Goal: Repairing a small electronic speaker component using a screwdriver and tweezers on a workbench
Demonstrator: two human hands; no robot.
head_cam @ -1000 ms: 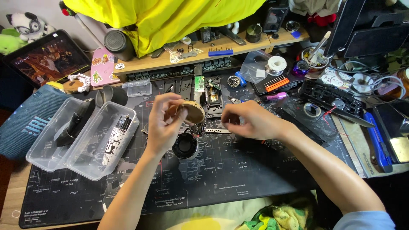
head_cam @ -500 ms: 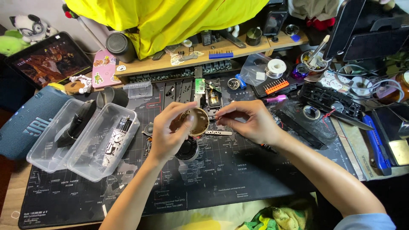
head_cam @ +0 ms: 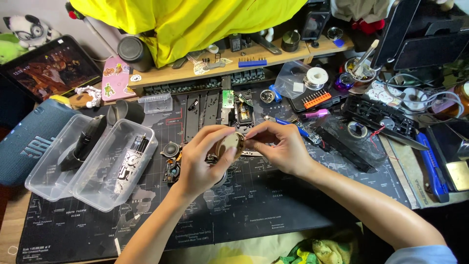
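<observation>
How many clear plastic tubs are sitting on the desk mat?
2, side by side left of the hands: one clear tub holds a black tool, the other clear tub a patterned cylinder. Clutter may hide more.

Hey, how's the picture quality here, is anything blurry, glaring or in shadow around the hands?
Head view: even, soft light, no harsh glare; the left hand and right hand look sharp, as does the round tan part between them. The hands cast only a faint shadow on the dark desk mat. The clear plastic box shows mild reflections. Straight edges bow slightly toward the frame's borders, a wide-angle effect.
</observation>
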